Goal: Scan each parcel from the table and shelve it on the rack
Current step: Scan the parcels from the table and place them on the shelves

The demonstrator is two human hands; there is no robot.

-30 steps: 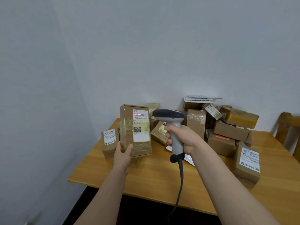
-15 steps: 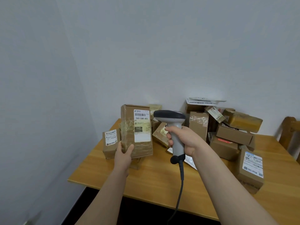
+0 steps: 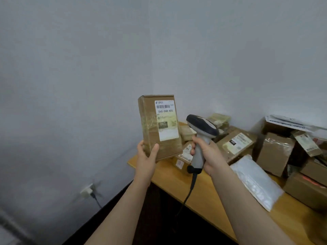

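**Change:** parcel (image 3: 159, 128) lifted off table (image 3: 203, 190) since 0.5 s ago, now held upright in the air at 12 o'clock of left hand (image 3: 147, 156). Red scan line on label (image 3: 166, 119) 1.0 s ago, gone now. Judged: scan done, carry to rack next. Rack not in view.

**Left hand:** thumb pressed on front face near lower left corner; fingers behind parcel, hidden.

**Right hand** (image 3: 207, 154)**:** fingers curled round handle of scanner (image 3: 201, 128), at 3 o'clock of parcel and apart from it. Trigger pressure not readable.

**Count:**
- Hands: 2
- Scanner: 1
- Held parcel: 1
- White mailer (image 3: 254, 181): 1, flat at 4 o'clock
- Pile (image 3: 276, 152) at 3 o'clock: at least 9 items, overlapping and blurred, exact figure not readable
- Wall socket (image 3: 87, 190): 1, at 8 o'clock
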